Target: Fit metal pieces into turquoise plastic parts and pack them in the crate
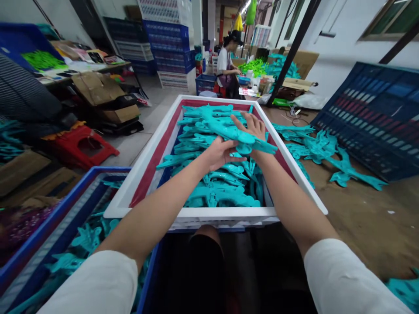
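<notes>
A long, glossy teal plastic part (225, 129) lies slantwise above the pile in the crate. My left hand (219, 153) is closed on its near side, thumb on top and fingers underneath. Behind the part's right end is my right hand (253, 127), its fingers stretched and apart; part of the palm is hidden, and whether it touches the part is unclear. Beneath both hands, many similar teal plastic parts (225, 195) are stacked in rows inside a white crate (196, 212) with a dark red inner band.
A blue crate (94, 168) with more teal parts stands low at left. Loose teal parts (322, 146) lie right, beside a tilted dark blue crate (369, 117). A red stool (85, 146) is at left. Farther back, a person (227, 65) works near stacked crates (170, 43).
</notes>
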Available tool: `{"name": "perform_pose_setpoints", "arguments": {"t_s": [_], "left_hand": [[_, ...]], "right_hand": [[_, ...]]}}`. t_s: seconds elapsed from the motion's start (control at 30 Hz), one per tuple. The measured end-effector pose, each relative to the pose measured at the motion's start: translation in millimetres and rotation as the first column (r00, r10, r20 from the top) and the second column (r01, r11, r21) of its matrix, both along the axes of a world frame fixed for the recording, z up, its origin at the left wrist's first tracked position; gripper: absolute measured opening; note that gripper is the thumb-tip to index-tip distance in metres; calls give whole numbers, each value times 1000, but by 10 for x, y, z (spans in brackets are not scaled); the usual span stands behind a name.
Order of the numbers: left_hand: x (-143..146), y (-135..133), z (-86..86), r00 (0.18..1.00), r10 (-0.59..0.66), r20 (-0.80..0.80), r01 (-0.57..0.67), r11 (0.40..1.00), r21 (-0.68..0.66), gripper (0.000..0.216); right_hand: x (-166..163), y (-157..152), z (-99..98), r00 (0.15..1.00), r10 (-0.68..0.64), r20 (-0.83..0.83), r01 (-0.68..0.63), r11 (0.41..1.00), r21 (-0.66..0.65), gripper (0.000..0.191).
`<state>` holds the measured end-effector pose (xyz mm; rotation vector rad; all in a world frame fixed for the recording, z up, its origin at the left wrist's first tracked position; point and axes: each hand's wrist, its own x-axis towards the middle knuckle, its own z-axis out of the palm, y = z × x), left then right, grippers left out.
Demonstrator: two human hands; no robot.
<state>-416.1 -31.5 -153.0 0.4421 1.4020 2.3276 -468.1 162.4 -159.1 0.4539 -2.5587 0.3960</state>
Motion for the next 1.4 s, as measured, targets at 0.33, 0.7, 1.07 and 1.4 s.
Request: {"name": "perform_pose_setpoints", "arguments": {"t_s": [0.33, 0.7, 1.07, 1.4], "left_hand": [[-252, -161, 23, 917, 394, -67, -398, 916, -56, 86], [-460, -266, -198, 935, 353, 10, -351, 931, -103, 121], [-933, -805, -262, 772, 620, -140, -634, 737, -234, 52], [-837, -761, -313, 645, 764, -13, -716, 598, -359, 41]], "right_hand": [[-142, 97, -12, 791, 603, 103, -385, 621, -683, 106], [-297, 26, -216, 957, 275, 87, -127, 672, -730, 68], [-802, 767, -700, 886, 119, 448, 430, 148, -891, 76], [-475, 98, -1398, 651, -106, 752, 28, 993, 115, 134]]}}
